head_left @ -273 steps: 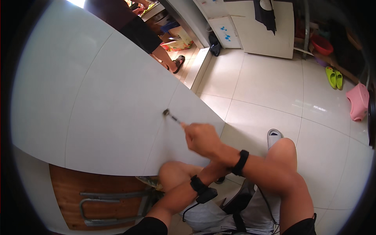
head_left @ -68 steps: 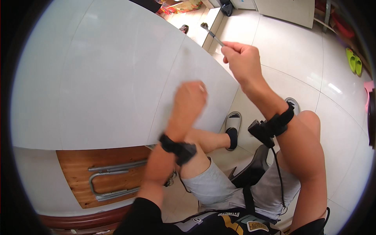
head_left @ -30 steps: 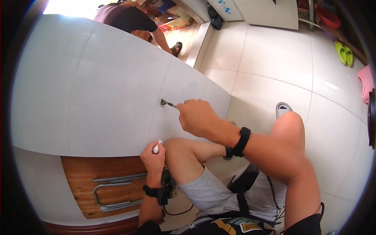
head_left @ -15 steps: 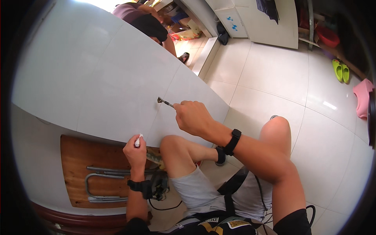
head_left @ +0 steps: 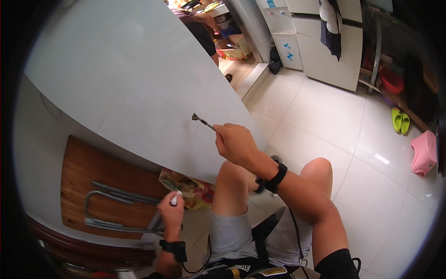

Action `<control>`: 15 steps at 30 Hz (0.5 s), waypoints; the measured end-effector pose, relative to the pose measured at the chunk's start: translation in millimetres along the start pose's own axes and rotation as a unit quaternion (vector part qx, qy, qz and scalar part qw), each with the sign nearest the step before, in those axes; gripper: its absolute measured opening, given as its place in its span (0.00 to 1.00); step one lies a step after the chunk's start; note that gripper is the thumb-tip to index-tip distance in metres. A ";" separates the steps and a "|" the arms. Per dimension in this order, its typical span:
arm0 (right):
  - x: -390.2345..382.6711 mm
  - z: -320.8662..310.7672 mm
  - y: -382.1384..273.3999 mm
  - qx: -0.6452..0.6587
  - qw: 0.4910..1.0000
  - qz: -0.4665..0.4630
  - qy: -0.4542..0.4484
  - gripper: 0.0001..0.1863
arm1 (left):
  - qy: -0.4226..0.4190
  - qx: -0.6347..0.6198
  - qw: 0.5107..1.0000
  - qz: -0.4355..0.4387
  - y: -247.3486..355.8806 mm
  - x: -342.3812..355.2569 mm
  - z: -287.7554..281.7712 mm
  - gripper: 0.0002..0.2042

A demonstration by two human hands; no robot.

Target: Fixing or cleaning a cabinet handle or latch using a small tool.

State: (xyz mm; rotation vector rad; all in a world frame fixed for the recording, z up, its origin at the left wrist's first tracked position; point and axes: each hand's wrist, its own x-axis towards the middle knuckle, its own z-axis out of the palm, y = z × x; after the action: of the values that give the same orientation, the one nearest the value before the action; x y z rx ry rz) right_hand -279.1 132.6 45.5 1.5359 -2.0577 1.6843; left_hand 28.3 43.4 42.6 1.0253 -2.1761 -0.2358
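Observation:
My right hand (head_left: 238, 143) is closed around a thin-handled tool (head_left: 204, 122) with a dark shaft. Its small, wide metal head, like a scraper's, is at the white tiled wall (head_left: 139, 88). Whether the head touches the surface I cannot tell. Lower and to the left, my left hand (head_left: 170, 209) is closed around a small white object (head_left: 175, 200) that pokes out past the thumb. Its kind is not clear. Both my wrists wear black bands.
A folded wooden table (head_left: 107, 176) with grey metal legs leans at the left. Beside it lies a patterned bag (head_left: 197, 190). A pink stool (head_left: 423, 152), green shoes (head_left: 399, 122) and a fridge (head_left: 325, 51) are at the right. Another person (head_left: 204, 30) bends beyond the doorway.
The view has shifted, showing more of the fridge and the bag. My left hand appears lower in the picture. The tool's head has moved slightly right; both hands keep their holds.

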 end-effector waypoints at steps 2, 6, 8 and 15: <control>2.3 3.2 -3.8 0.029 0.999 -0.020 0.018 0.12 | -0.005 -0.019 1.000 -0.024 -7.4 -18.2 18.4 0.07; 1.3 5.1 -7.2 0.010 0.998 -0.060 0.008 0.12 | -0.061 -0.163 0.985 -0.007 8.1 -53.7 70.7 0.07; 1.4 -1.9 -6.9 0.027 0.995 -0.077 0.055 0.13 | -0.106 -0.210 0.972 -0.016 29.1 -68.1 94.1 0.06; 8.1 -20.8 -23.5 0.000 0.998 -0.059 -0.012 0.15 | -0.187 -0.396 0.899 -0.010 134.4 -68.6 86.7 0.07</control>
State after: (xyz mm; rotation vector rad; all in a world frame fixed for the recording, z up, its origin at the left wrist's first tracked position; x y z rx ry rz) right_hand -277.0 145.9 75.0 1.6495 -1.9367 1.6319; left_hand -81.0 172.5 1.6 0.5456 -2.0604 -1.2980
